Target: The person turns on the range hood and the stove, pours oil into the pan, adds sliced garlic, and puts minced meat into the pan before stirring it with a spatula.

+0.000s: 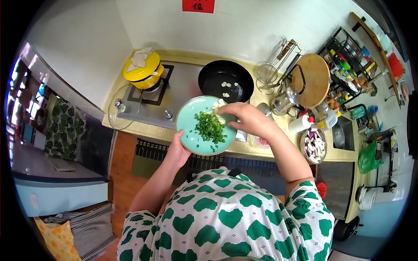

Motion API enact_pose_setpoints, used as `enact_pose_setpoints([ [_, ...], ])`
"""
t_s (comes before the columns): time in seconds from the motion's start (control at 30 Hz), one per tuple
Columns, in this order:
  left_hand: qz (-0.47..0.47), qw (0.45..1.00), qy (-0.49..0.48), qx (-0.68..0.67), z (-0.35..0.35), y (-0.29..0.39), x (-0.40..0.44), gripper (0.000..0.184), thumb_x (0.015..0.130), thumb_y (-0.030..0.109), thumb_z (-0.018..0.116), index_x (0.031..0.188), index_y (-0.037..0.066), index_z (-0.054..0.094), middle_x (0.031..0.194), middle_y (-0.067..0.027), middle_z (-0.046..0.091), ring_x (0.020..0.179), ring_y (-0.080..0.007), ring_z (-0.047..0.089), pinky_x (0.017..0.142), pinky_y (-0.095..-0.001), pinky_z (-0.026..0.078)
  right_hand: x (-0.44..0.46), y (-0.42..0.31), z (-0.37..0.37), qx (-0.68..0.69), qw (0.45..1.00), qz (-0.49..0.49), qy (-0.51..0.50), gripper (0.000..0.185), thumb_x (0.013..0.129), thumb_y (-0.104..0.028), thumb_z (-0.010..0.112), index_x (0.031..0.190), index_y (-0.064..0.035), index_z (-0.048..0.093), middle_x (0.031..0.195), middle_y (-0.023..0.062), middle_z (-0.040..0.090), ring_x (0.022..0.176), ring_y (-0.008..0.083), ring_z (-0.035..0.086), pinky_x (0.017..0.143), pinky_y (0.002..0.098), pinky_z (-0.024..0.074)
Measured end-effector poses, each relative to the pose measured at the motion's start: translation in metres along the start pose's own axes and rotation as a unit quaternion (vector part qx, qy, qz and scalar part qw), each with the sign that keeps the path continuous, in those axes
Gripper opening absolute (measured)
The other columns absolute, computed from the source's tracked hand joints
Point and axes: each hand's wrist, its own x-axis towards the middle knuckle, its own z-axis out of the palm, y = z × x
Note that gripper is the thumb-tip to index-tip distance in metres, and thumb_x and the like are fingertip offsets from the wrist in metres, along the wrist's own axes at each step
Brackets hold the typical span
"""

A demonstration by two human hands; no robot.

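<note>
My left hand (177, 150) grips the lower left rim of a light green plate (186, 122), thumb on top. A heap of chopped green onions (210, 127) lies on the plate. Pale garlic slices (217, 105) sit at its upper right side, where my right hand (248, 118) has its fingers bent and closed on some of them. Just behind the plate is a black frying pan (209, 80) on the stove, with several white slices (226, 95) on its bottom.
A yellow pot (148, 78) with a cloth on its lid stands on the left burner, near a glass lid (126, 106). To the right are a metal kettle (285, 102), a round cutting board (320, 80), a white bottle (300, 124) and a bowl of cut eggplant (314, 145).
</note>
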Motion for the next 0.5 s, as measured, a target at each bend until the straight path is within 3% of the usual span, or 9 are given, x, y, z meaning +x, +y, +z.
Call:
enact_pose_setpoints([
  [0.2, -0.017, 1.0, -0.02, 0.0, 0.001, 0.0, -0.001, 0.055, 0.103, 0.038, 0.039, 0.144, 0.001, 0.04, 0.142, -0.0125, 0.052, 0.129, -0.0244, 0.053, 0.109, -0.0431, 0.043, -0.004, 0.0, 0.004, 0.017, 0.999, 0.038, 0.002, 0.037, 0.075, 0.0, 0.072, 0.11, -0.0101, 0.069, 0.102, 0.0101, 0.07, 0.1, 0.0292, 0.064, 0.089, 0.0396, 0.053],
  [0.4, -0.015, 0.999, -0.028, 0.01, -0.003, -0.004, -0.002, 0.059, 0.102, 0.042, 0.039, 0.147, 0.003, 0.038, 0.144, -0.0129, 0.051, 0.132, -0.0265, 0.051, 0.109, -0.0454, 0.043, -0.006, 0.003, 0.011, -0.007, 0.998, -0.052, 0.046, 0.025, 0.078, -0.003, 0.072, 0.102, -0.0093, 0.073, 0.097, 0.0081, 0.071, 0.098, 0.029, 0.065, 0.088, 0.0392, 0.0535],
  [0.5, -0.015, 0.999, -0.034, 0.011, -0.007, -0.006, -0.003, 0.06, 0.102, 0.042, 0.04, 0.147, 0.002, 0.038, 0.144, -0.0132, 0.051, 0.132, -0.0266, 0.051, 0.11, -0.0452, 0.043, -0.006, 0.002, 0.014, -0.018, 0.998, -0.044, 0.051, 0.022, 0.079, -0.004, 0.071, 0.1, -0.0088, 0.073, 0.097, 0.0079, 0.071, 0.097, 0.0288, 0.065, 0.087, 0.039, 0.0541],
])
